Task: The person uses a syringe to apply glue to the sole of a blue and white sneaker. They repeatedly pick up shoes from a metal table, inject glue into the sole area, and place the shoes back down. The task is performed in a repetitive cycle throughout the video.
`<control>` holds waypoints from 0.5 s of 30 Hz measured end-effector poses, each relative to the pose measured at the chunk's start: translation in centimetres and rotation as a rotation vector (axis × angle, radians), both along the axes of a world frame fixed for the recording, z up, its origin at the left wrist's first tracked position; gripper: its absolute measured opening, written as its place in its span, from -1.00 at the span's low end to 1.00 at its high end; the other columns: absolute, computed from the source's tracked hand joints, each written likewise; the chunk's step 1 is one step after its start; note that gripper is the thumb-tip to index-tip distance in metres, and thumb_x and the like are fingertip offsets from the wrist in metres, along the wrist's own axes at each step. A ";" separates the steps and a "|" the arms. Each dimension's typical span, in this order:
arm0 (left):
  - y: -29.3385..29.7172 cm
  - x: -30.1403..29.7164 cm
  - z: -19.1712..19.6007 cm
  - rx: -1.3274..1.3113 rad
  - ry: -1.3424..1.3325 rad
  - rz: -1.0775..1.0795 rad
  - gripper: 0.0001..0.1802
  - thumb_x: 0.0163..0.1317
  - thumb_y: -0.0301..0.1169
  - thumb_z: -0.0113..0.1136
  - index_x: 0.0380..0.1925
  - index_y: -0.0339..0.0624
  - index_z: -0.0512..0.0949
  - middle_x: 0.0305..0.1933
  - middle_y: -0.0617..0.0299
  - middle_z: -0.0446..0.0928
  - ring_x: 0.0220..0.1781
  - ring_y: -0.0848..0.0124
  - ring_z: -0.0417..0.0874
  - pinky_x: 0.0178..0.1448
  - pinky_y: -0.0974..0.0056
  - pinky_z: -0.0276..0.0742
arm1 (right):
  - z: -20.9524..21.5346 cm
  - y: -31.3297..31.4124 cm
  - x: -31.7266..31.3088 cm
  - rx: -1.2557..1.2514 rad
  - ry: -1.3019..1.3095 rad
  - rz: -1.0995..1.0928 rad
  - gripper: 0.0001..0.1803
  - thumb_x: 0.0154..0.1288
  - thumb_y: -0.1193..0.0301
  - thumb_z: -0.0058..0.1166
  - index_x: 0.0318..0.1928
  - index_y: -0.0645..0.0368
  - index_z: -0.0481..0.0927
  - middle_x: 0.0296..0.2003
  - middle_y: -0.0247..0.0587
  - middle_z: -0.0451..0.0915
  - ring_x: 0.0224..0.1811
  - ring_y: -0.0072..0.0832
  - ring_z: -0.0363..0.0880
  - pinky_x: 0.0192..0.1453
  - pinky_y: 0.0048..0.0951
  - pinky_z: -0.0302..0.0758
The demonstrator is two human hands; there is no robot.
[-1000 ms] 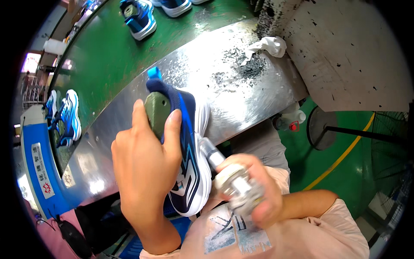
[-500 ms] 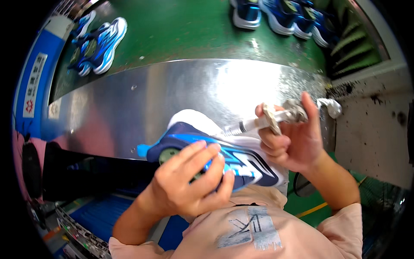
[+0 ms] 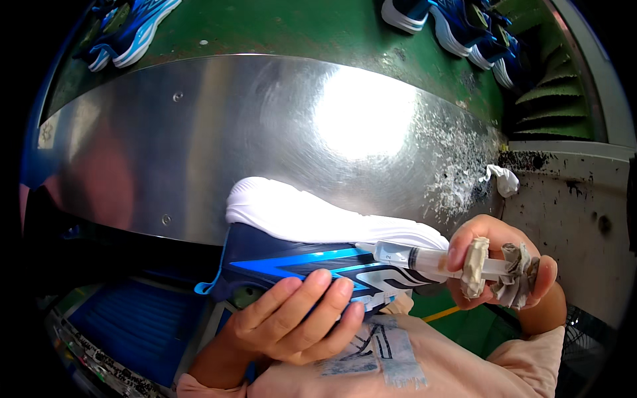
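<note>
A navy and bright-blue sneaker [image 3: 292, 259] lies on its side before me, its white sole [image 3: 298, 215] facing away and its heel to the left. My left hand [image 3: 298, 318] grips it from below, fingers spread along the upper; the thumb is hidden. In my right hand [image 3: 497, 265] is a clear plastic syringe [image 3: 405, 255], with grey-beige wrapping around its flange and plunger end. The syringe points left, its tip at the seam between sole and upper. Whether the tip touches the shoe I cannot tell.
Beyond a shiny metal ledge [image 3: 252, 119] runs a green surface [image 3: 279, 26]. More blue sneakers stand on it, some at far left [image 3: 133, 33], others at far right [image 3: 458, 30]. A crumpled white scrap [image 3: 502, 180] lies by the stained pale panel [image 3: 570, 205] on the right.
The sneaker has turned so its side seam shows more fully. My right hand has come down and swung the syringe tip onto the seam line. The ledge and far shoes have shifted in view.
</note>
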State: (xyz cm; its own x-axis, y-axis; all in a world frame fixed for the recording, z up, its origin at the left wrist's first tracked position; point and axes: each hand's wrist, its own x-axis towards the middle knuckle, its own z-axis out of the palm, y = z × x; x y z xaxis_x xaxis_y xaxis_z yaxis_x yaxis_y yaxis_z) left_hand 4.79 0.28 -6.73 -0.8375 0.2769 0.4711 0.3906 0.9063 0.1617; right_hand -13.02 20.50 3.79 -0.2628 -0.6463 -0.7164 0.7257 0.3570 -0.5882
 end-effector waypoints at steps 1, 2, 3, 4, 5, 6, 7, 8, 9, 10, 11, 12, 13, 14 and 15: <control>0.0 0.1 0.0 -0.004 0.000 0.014 -0.77 0.28 -0.20 0.09 -0.07 0.18 0.47 0.07 0.36 0.54 0.16 0.32 0.53 0.33 0.19 0.34 | 0.2 0.4 0.1 0.010 -0.004 -0.010 0.24 -0.28 -0.39 0.28 0.12 0.50 0.30 -0.11 -0.13 0.48 -0.18 -0.58 0.49 -0.17 -0.63 0.43; 0.2 0.3 0.0 -0.009 -0.002 0.029 -0.80 0.27 -0.23 0.11 -0.11 0.18 0.47 0.03 0.35 0.54 0.12 0.31 0.55 0.29 0.17 0.38 | 0.3 0.8 0.3 0.008 -0.010 -0.019 0.23 -0.28 -0.37 0.30 0.12 0.51 0.30 -0.11 -0.13 0.48 -0.18 -0.58 0.48 -0.17 -0.64 0.42; 0.3 0.3 -0.1 -0.011 0.004 0.034 -0.83 0.27 -0.25 0.12 -0.14 0.18 0.46 -0.01 0.34 0.55 0.07 0.29 0.57 0.25 0.15 0.41 | 0.5 1.4 0.5 0.008 -0.009 -0.037 0.22 -0.28 -0.35 0.32 0.12 0.51 0.30 -0.12 -0.14 0.48 -0.18 -0.58 0.48 -0.18 -0.65 0.41; 0.4 0.4 -0.1 0.024 -0.003 0.034 -0.83 0.26 -0.25 0.13 -0.16 0.16 0.45 -0.03 0.32 0.56 0.06 0.25 0.58 0.24 0.14 0.42 | 0.6 2.1 0.7 -0.003 -0.011 -0.054 0.22 -0.27 -0.33 0.34 0.13 0.51 0.30 -0.13 -0.13 0.48 -0.18 -0.58 0.48 -0.18 -0.65 0.41; 0.3 0.4 -0.2 0.017 -0.004 0.024 -0.81 0.24 -0.28 0.15 -0.14 0.12 0.45 -0.05 0.28 0.57 0.05 0.21 0.58 0.23 0.11 0.43 | 0.2 2.9 1.1 -0.067 -0.003 -0.082 0.21 -0.26 -0.29 0.36 0.13 0.53 0.28 -0.12 -0.12 0.47 -0.17 -0.58 0.48 -0.18 -0.66 0.40; 0.5 0.4 -0.3 0.006 0.010 0.050 -0.79 0.28 -0.24 0.10 -0.10 0.13 0.47 0.01 0.33 0.56 0.10 0.28 0.56 0.28 0.13 0.38 | 0.0 3.9 1.4 -0.140 0.003 -0.110 0.20 -0.24 -0.25 0.39 0.14 0.55 0.26 -0.11 -0.10 0.47 -0.16 -0.58 0.47 -0.18 -0.66 0.40; 0.7 0.3 -0.3 -0.006 0.024 0.075 -0.77 0.31 -0.20 0.04 -0.05 0.14 0.48 0.07 0.38 0.55 0.15 0.34 0.55 0.33 0.15 0.32 | -0.3 4.9 1.6 -0.215 0.006 -0.137 0.19 -0.22 -0.21 0.42 0.14 0.56 0.24 -0.10 -0.08 0.46 -0.15 -0.58 0.47 -0.18 -0.66 0.39; 0.8 0.1 -0.4 -0.033 0.054 0.077 -0.79 0.31 -0.19 0.06 -0.08 0.15 0.48 0.04 0.39 0.55 0.13 0.35 0.55 0.31 0.16 0.34 | -1.2 6.0 2.0 -0.345 0.025 -0.165 0.19 -0.21 -0.20 0.42 0.15 0.58 0.23 -0.09 -0.07 0.45 -0.14 -0.58 0.46 -0.17 -0.66 0.39; 0.7 0.3 -0.3 -0.058 0.057 0.087 -0.79 0.27 -0.21 0.12 -0.10 0.14 0.48 0.02 0.37 0.55 0.12 0.34 0.55 0.28 0.16 0.38 | -1.1 6.5 2.3 -0.327 0.034 -0.171 0.18 -0.20 -0.19 0.42 0.15 0.59 0.22 -0.08 -0.06 0.44 -0.15 -0.58 0.46 -0.18 -0.66 0.38; 0.8 0.3 -0.5 -0.061 0.074 0.103 -0.79 0.26 -0.22 0.14 -0.12 0.14 0.47 0.01 0.36 0.55 0.11 0.32 0.55 0.27 0.16 0.39 | -1.0 7.0 2.5 -0.308 0.044 -0.177 0.17 -0.18 -0.17 0.42 0.15 0.60 0.21 -0.08 -0.05 0.44 -0.15 -0.58 0.46 -0.19 -0.67 0.38; 1.0 0.3 -0.7 -0.064 0.091 0.120 -0.79 0.25 -0.22 0.16 -0.13 0.13 0.47 -0.01 0.36 0.55 0.11 0.31 0.55 0.26 0.16 0.41 | -0.8 7.5 2.8 -0.285 0.054 -0.184 0.17 -0.16 -0.16 0.41 0.15 0.61 0.20 -0.07 -0.03 0.43 -0.16 -0.58 0.45 -0.20 -0.67 0.37; 1.0 0.3 -0.6 -0.079 0.091 0.112 -0.80 0.24 -0.28 0.17 -0.14 0.09 0.46 -0.01 0.30 0.56 0.10 0.26 0.56 0.23 0.13 0.44 | -0.8 8.1 3.1 -0.255 0.059 -0.217 0.17 -0.16 -0.18 0.40 0.14 0.60 0.21 -0.09 -0.05 0.44 -0.18 -0.59 0.46 -0.23 -0.67 0.37; 1.0 0.1 -0.4 -0.085 0.090 0.116 -0.80 0.24 -0.30 0.18 -0.15 0.07 0.45 -0.02 0.28 0.56 0.09 0.24 0.56 0.22 0.12 0.45 | -1.0 8.8 3.4 -0.258 0.055 -0.237 0.18 -0.16 -0.21 0.38 0.14 0.60 0.21 -0.12 -0.07 0.44 -0.21 -0.60 0.45 -0.26 -0.67 0.36; 1.1 -0.1 -0.2 -0.091 0.090 0.120 -0.80 0.23 -0.33 0.19 -0.15 0.06 0.45 -0.03 0.27 0.56 0.08 0.23 0.57 0.21 0.11 0.47 | -1.2 9.4 3.6 -0.261 0.050 -0.256 0.19 -0.17 -0.24 0.36 0.14 0.59 0.21 -0.15 -0.09 0.45 -0.24 -0.61 0.45 -0.29 -0.67 0.35; 1.2 -0.3 -0.2 -0.091 0.092 0.120 -0.80 0.23 -0.35 0.19 -0.15 0.04 0.45 -0.03 0.25 0.57 0.07 0.21 0.58 0.20 0.10 0.48 | -1.8 10.2 4.0 -0.291 0.042 -0.266 0.20 -0.17 -0.28 0.33 0.14 0.58 0.22 -0.19 -0.12 0.45 -0.28 -0.62 0.44 -0.32 -0.68 0.34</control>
